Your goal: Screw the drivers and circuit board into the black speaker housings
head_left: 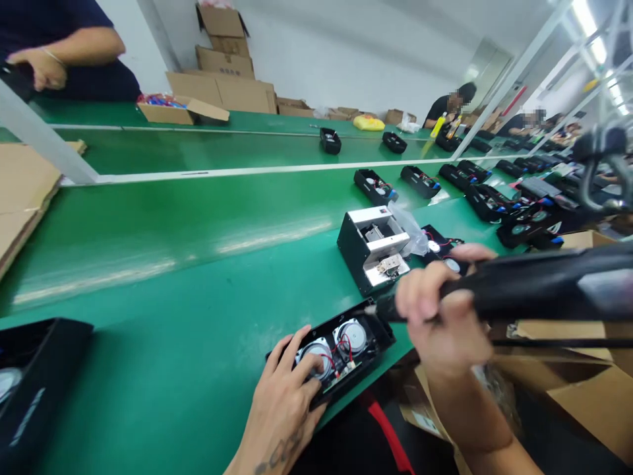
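Directions are given from the open black housing (361, 371), with twelve at the top of the view.

Item 1: the housing. Laid open side up at the near edge of the green bench (188, 356), its long axis run from eight o'clock to two. Two round discs are set inside, the right disc (351, 337) in plain sight and the left disc (316, 363) partly covered by fingers. Red wires (347, 344) are looped between them.

Item 2: left hand (287, 390), at eight o'clock. It is spread open over the left end and rested on the housing, not closed round it. Of the two hands, this one is nearer.

Item 3: right hand (445, 316), between two and three o'clock, apart from the housing. It is closed around a black powered driver (539, 284). The driver is held lengthwise, its tip (370, 309) pointed toward nine o'clock and brought to the housing's far right corner. Whether contact is made there cannot be told, owing to blur.

Item 4: a metal-topped box (354, 254), stood just beyond at one o'clock.

Item 5: a second housing (54, 389), well apart at nine o'clock.
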{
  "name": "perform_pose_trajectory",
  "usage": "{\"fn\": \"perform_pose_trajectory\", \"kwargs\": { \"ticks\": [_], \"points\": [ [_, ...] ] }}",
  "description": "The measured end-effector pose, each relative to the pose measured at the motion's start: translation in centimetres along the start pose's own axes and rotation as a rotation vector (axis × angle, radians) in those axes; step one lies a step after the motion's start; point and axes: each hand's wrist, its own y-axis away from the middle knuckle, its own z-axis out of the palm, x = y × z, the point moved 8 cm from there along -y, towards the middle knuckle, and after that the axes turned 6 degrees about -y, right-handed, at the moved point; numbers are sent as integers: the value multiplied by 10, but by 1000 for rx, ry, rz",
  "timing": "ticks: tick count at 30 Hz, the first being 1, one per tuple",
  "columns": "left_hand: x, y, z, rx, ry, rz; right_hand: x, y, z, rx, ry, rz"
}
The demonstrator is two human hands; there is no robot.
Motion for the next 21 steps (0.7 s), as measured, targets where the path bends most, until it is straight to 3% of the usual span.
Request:
{"fn": "perform_pose_trajectory", "kwargs": {
  "ticks": [2, 4, 6, 8, 10, 13, 15, 19, 21],
  "points": [
    [-1, -1, -1, 34, -6, 6, -11, -39, -35, 235, -79, -267],
    [-2, -1, -1, 60, -9, 17, -3, -70, -67, 426, -63, -451],
    [-2, -1, -1, 75, -8, 23, 24, -98, -85, 467, 56, -372],
    [-3, -1, -3, 90, -3, 21, 50, -113, -92, 354, 154, -227],
    [-4, -1, -4, 96, 14, 17, 54, -106, -98, 283, 213, -189],
    [-6, -1, -5, 86, 63, 1, 29, -69, -114, 345, 233, -309],
    [-7, -1, -3, 66, 94, -14, 26, -45, -119, 327, 291, -254],
    [-10, 2, -4, 119, 149, -31, 78, -8, -126, 189, 308, 130],
    [-10, 2, -3, 131, 154, -29, 102, 3, -130, 177, 252, 226]
  ]
}}
